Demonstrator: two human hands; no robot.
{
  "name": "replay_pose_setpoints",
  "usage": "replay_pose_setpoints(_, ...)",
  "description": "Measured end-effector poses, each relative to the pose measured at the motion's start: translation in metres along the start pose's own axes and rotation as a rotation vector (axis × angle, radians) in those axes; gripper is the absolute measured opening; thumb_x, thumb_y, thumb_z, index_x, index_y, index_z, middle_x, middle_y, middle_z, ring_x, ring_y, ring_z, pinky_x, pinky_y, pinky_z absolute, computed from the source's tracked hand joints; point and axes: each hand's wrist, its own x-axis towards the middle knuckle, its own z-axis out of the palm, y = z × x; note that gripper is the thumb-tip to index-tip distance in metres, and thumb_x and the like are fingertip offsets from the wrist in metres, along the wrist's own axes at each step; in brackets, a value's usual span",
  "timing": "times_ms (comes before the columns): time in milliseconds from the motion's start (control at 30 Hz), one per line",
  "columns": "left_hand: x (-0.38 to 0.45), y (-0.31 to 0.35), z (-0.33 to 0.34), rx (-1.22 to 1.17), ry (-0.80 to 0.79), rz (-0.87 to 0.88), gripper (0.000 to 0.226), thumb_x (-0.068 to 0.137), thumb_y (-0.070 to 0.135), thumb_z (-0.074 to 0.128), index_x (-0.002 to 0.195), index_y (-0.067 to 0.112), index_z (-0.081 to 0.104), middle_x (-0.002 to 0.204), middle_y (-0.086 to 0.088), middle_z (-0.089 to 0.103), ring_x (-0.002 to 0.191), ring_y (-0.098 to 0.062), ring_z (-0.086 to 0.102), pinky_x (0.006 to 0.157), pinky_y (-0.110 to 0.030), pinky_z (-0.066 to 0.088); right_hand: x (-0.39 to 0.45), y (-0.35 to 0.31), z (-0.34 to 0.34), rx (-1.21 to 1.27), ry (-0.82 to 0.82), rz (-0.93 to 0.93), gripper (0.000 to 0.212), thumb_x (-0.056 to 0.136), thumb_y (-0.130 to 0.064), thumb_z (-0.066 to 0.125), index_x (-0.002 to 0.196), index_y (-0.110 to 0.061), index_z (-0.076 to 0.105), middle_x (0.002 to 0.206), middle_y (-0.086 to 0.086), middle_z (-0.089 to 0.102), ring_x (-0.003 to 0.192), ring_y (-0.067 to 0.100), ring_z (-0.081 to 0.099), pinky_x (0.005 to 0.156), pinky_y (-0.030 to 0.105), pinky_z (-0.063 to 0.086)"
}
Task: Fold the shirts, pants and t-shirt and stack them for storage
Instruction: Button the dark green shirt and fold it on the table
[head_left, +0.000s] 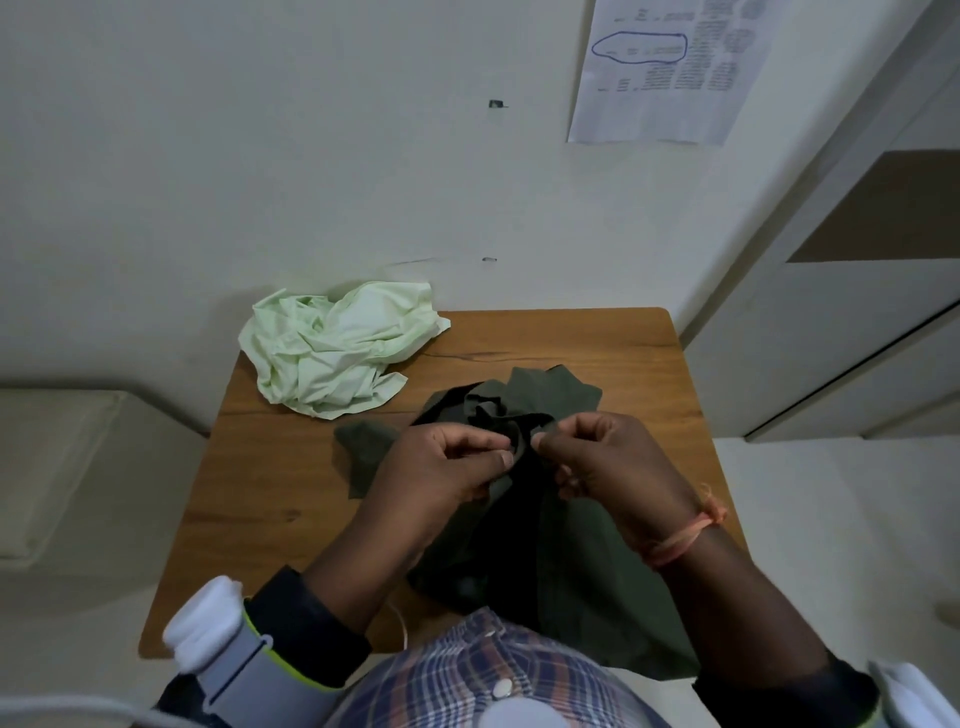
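Both hands, left hand (447, 462) and right hand (608, 462), pinch the dark green shirt (571, 561) near its collar, apparently straightening it for folding; next it needs spreading flat on the worktop (291, 467).

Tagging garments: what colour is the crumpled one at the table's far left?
Pale mint green garment, clearest in the head view.

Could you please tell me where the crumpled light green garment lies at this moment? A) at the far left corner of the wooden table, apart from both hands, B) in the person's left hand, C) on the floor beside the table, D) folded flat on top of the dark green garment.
A: the light green garment sits bunched at the far left corner of the table, while the left hand and right hand both pinch the dark green garment.
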Motion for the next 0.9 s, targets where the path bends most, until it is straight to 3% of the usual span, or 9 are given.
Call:
replay_pose_setpoints(100, -0.001, 0.002, 0.000, 0.339, 0.206, 0.248, 0.015, 0.087, 0.023, 0.082, 0.100, 0.027, 0.076, 0.082, 0.012, 0.075, 0.078, 0.004, 0.070, 0.069, -0.015, 0.055, -0.003, -0.003, 0.003, -0.172, 0.132, -0.127, 0.020, 0.089, -0.021, 0.076, 0.082, -0.003, 0.071, 0.068, 0.013, 0.068, 0.059, 0.016, 0.061, 0.057, 0.034, 0.053)
replay_pose_setpoints(200, -0.003, 0.010, 0.004, 0.478, 0.251, 0.405, 0.019, 0.086, 0.019, 0.083, 0.091, 0.031, 0.069, 0.078, 0.017, 0.068, 0.076, 0.007, 0.064, 0.067, -0.012, 0.051, -0.006, -0.007, 0.019, -0.230, 0.133, -0.170, 0.018, 0.088, -0.026, 0.078, 0.076, -0.013, 0.073, 0.072, 0.011, 0.071, 0.060, 0.015, 0.064, 0.059, 0.039, 0.057)
replay_pose_setpoints(333, 0.001, 0.008, 0.002, 0.213, 0.205, 0.251, 0.019, 0.085, 0.011, 0.082, 0.086, 0.027, 0.071, 0.078, 0.007, 0.075, 0.077, -0.001, 0.072, 0.074, -0.027, 0.058, -0.001, 0.000, 0.031, -0.279, 0.138, -0.149, 0.023, 0.086, -0.027, 0.080, 0.070, -0.012, 0.071, 0.068, 0.012, 0.070, 0.061, 0.026, 0.067, 0.062, 0.048, 0.058)
replay_pose_setpoints(433, 0.002, 0.008, 0.000, -0.033, 0.143, 0.100, 0.012, 0.089, 0.008, 0.079, 0.091, 0.019, 0.074, 0.083, 0.000, 0.079, 0.081, -0.012, 0.076, 0.076, -0.034, 0.062, 0.000, 0.007, 0.035, -0.323, 0.135, -0.126, 0.021, 0.086, -0.025, 0.078, 0.071, -0.015, 0.069, 0.066, 0.007, 0.070, 0.057, 0.017, 0.064, 0.062, 0.047, 0.058)
replay_pose_setpoints(533, 0.003, 0.009, -0.001, -0.205, 0.097, 0.003, 0.011, 0.087, 0.004, 0.079, 0.090, 0.013, 0.073, 0.079, -0.003, 0.078, 0.072, -0.010, 0.074, 0.068, -0.031, 0.058, -0.002, 0.009, 0.038, -0.293, 0.162, -0.130, 0.018, 0.086, -0.024, 0.077, 0.072, -0.016, 0.070, 0.067, 0.006, 0.071, 0.057, 0.015, 0.065, 0.060, 0.044, 0.059)
replay_pose_setpoints(800, 0.008, 0.004, 0.003, -0.210, 0.130, 0.017, 0.010, 0.085, 0.007, 0.082, 0.090, 0.013, 0.076, 0.077, 0.000, 0.078, 0.067, -0.007, 0.072, 0.062, -0.024, 0.054, -0.005, -0.001, 0.025, -0.121, 0.234, -0.200, 0.017, 0.091, -0.017, 0.073, 0.077, -0.008, 0.072, 0.075, 0.016, 0.071, 0.072, 0.033, 0.070, 0.065, 0.051, 0.057)
replay_pose_setpoints(900, 0.007, 0.005, 0.006, -0.194, 0.131, 0.051, 0.011, 0.084, 0.005, 0.082, 0.089, 0.012, 0.076, 0.077, 0.001, 0.078, 0.068, -0.005, 0.073, 0.059, -0.017, 0.053, -0.006, -0.001, 0.027, -0.175, 0.218, -0.225, 0.014, 0.091, -0.019, 0.073, 0.077, -0.015, 0.074, 0.074, 0.008, 0.072, 0.071, 0.024, 0.070, 0.064, 0.044, 0.058)
